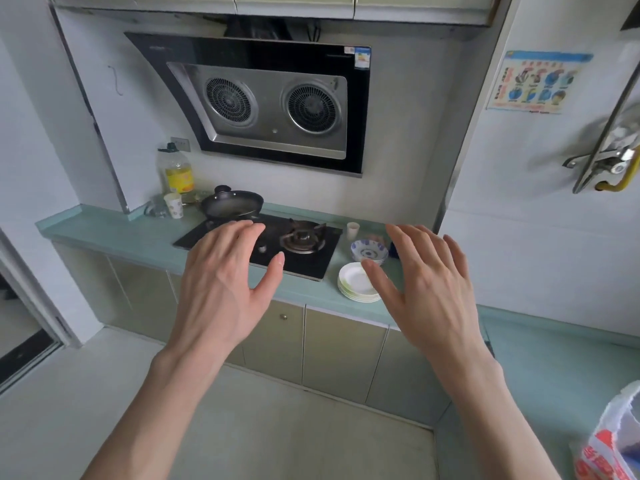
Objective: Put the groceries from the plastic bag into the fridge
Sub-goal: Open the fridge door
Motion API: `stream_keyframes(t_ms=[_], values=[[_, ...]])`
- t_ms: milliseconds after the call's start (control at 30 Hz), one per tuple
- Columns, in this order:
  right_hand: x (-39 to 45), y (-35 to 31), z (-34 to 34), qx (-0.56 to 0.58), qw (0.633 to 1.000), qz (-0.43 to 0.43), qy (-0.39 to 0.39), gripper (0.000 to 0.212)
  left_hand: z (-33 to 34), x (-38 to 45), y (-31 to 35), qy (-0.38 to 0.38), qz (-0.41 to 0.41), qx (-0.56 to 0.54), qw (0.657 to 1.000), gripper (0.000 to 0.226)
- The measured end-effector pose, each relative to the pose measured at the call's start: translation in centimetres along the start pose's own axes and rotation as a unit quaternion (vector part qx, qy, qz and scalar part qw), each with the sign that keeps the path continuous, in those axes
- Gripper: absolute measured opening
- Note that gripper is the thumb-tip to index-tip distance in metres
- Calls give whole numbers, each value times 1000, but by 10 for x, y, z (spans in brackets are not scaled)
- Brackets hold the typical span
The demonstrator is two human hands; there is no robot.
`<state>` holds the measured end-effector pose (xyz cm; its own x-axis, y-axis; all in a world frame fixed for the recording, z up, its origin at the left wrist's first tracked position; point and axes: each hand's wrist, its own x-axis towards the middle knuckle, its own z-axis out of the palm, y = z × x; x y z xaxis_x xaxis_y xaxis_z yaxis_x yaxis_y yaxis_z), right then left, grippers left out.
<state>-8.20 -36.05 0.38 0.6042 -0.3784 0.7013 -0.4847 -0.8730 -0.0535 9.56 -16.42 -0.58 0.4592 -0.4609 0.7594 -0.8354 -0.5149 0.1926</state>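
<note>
Plainly, both hands are held out in the air over the floor in front of the stove counter (114, 233), the left hand (225, 282) with fingers spread and straight and the right hand (426, 289) the same, each holding and touching nothing. The plastic bag (613, 441) sits at the near right on the counter, well apart from both hands and nearer the right one, so I judge the next move is a turn and reach down to the right. No fridge is in view.
</note>
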Motion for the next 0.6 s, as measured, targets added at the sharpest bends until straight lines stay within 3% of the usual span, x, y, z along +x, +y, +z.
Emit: stream_keyframes(t_ms=[300, 600], values=[[50, 15, 70, 43, 998, -33, -22, 64, 36, 21, -20, -7, -54, 54, 997, 48], [85, -19, 153, 90, 993, -59, -38, 64, 79, 32, -74, -22, -97, 70, 993, 48]])
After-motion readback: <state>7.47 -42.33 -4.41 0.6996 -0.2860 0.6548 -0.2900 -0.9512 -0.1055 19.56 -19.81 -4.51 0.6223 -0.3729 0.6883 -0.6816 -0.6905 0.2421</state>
